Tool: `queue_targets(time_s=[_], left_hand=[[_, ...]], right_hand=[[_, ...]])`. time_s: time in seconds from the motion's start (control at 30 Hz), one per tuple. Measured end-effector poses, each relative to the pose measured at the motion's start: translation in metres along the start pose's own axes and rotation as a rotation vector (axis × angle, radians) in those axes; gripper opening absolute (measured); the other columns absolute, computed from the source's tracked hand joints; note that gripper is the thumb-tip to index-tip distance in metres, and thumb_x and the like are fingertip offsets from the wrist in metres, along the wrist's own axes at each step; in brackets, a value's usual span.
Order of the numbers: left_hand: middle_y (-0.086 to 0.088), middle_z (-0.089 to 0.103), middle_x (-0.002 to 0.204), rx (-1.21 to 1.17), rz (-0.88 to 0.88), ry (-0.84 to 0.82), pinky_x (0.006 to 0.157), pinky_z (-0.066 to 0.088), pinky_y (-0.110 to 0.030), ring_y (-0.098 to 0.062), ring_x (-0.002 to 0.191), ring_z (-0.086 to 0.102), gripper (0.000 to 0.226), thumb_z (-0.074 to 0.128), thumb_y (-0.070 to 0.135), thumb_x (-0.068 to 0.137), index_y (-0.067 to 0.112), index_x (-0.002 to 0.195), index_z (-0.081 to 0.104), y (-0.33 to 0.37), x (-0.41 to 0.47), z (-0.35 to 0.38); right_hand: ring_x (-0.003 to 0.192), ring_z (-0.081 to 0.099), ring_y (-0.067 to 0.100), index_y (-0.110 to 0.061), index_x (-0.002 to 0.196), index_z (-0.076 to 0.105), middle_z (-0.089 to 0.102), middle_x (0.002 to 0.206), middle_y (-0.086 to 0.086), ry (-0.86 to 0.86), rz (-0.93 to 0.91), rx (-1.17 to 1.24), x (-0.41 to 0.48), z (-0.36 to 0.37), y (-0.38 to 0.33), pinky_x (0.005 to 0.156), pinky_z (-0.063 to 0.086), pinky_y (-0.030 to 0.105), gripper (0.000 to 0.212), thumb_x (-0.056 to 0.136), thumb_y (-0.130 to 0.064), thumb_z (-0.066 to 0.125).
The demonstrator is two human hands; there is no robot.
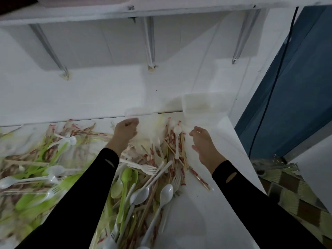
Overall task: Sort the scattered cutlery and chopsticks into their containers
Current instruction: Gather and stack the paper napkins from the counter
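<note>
**A:** Nearest to us are two black sleeves, the left sleeve (80, 194) crossing the heap and the right sleeve (251, 194) over bare white table (197, 216).

**B:** And what a heap! Below the left hand (125, 133), on its wrist side, there's a green spoon (126, 175), a white fork (145, 168) and a big white spoon (166, 194), all tangled over loose sticks.

**A:** What about that left hand, is it holding anything?

**B:** Its fingers are curled under, knuckles up, right against a blurred pale shape just past its fingertips. I can't tell whether it's gripping that or only touching it.

**A:** The right hand (203, 144)?

**B:** It's relaxed, with the fingers loosely bent and the thumb apart, and I can see nothing between them. It hovers at the heap's edge.

**A:** Between the two hands, I see a small white spoon (177, 142).

**B:** Yes, it lies lengthwise on the red-printed wrapped chopsticks (169, 139), just beside the right hand's thumb.

**A:** Containers?

**B:** One translucent container (203, 105) sits just beyond the right hand's fingertips, against the white wall. What's inside is too washed out to read.

**A:** Further out from the left hand, more green and white pieces spread away, smeared by motion.
</note>
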State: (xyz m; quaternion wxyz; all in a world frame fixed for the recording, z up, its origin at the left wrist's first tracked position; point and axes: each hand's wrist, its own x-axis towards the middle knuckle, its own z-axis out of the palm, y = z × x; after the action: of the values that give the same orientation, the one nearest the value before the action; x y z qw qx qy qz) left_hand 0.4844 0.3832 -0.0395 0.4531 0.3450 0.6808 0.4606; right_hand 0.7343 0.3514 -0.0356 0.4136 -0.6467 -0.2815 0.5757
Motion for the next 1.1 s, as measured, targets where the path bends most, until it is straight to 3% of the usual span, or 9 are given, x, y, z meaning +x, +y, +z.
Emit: queue_targets(time_s=[0.1,0.17,0.23,0.33,0.43,0.67,0.77,0.93,1.1], left_hand=[[0.000,0.059,0.086,-0.237,0.136,0.085,0.065,0.048,-0.020,-0.012,0.070,0.054,0.016,0.051,0.020,0.102,0.010,0.107,0.063,0.020,-0.022,-0.023],[0.001,0.062,0.089,-0.302,0.209,0.124,0.067,0.050,-0.023,-0.013,0.073,0.059,0.020,0.045,0.027,0.104,0.013,0.103,0.059,0.026,-0.034,-0.046],[-0.002,0.064,0.098,-0.354,0.265,0.169,0.074,0.054,-0.026,-0.016,0.083,0.065,0.020,0.039,0.024,0.106,0.013,0.108,0.055,0.025,-0.051,-0.079],[-0.003,0.066,0.116,-0.398,0.278,0.175,0.086,0.055,-0.034,-0.022,0.102,0.066,0.024,0.035,0.025,0.105,0.017,0.117,0.054,0.016,-0.070,-0.126],[-0.001,0.066,0.121,-0.398,0.247,0.189,0.090,0.054,-0.040,-0.023,0.109,0.066,0.030,0.032,0.029,0.103,0.021,0.119,0.055,0.001,-0.085,-0.166],[0.003,0.071,0.111,-0.316,0.240,0.354,0.073,0.053,-0.028,-0.014,0.092,0.069,0.024,0.037,0.033,0.106,0.020,0.120,0.052,-0.027,-0.126,-0.256],[0.003,0.074,0.105,-0.239,0.235,0.389,0.060,0.046,-0.022,-0.009,0.079,0.066,0.026,0.039,0.036,0.105,0.021,0.112,0.059,-0.037,-0.137,-0.301],[0.000,0.075,0.100,-0.235,0.133,0.392,0.058,0.047,-0.021,-0.010,0.073,0.066,0.034,0.035,0.039,0.106,0.019,0.099,0.061,-0.057,-0.153,-0.369],[0.002,0.075,0.098,-0.233,0.091,0.342,0.070,0.049,-0.029,-0.011,0.077,0.069,0.036,0.033,0.038,0.106,0.016,0.102,0.061,-0.070,-0.154,-0.404]], right_hand=[[0.099,0.052,0.011,-0.020,0.128,0.049,0.050,0.123,-0.001,-0.098,-0.100,-0.138,-0.023,0.015,0.002,0.083,0.042,0.027,0.030,0.098,-0.018,0.050],[0.080,0.049,0.005,-0.025,0.102,0.051,0.049,0.098,-0.007,-0.166,-0.160,-0.214,-0.034,0.027,0.003,0.069,0.041,0.023,0.011,0.096,-0.017,0.047],[0.075,0.048,0.006,-0.028,0.089,0.050,0.048,0.088,-0.009,-0.213,-0.233,-0.284,-0.048,0.046,0.008,0.066,0.040,0.023,0.012,0.094,-0.017,0.046],[0.086,0.057,0.007,-0.021,0.115,0.059,0.057,0.103,-0.007,-0.256,-0.298,-0.375,-0.069,0.075,0.017,0.066,0.044,0.016,0.023,0.096,-0.016,0.047],[0.086,0.061,0.003,-0.022,0.112,0.063,0.061,0.108,-0.007,-0.395,-0.338,-0.456,-0.092,0.106,0.031,0.061,0.044,0.013,0.019,0.097,-0.020,0.051],[0.100,0.066,0.016,-0.015,0.108,0.071,0.070,0.107,-0.001,-0.692,-0.398,-0.673,-0.142,0.193,0.063,0.089,0.052,0.026,0.022,0.096,-0.029,0.059],[0.080,0.063,0.037,-0.007,0.099,0.072,0.071,0.096,0.016,-0.853,-0.367,-0.818,-0.160,0.223,0.080,0.072,0.048,0.035,0.030,0.091,-0.034,0.062],[0.066,0.058,0.003,-0.016,0.096,0.073,0.066,0.079,-0.008,-1.102,-0.353,-1.107,-0.194,0.263,0.103,0.062,0.045,0.020,0.023,0.088,-0.037,0.069],[0.072,0.060,0.006,-0.014,0.095,0.074,0.072,0.088,-0.002,-1.086,-0.445,-1.369,-0.218,0.284,0.139,0.069,0.046,0.021,0.019,0.085,-0.031,0.074]])
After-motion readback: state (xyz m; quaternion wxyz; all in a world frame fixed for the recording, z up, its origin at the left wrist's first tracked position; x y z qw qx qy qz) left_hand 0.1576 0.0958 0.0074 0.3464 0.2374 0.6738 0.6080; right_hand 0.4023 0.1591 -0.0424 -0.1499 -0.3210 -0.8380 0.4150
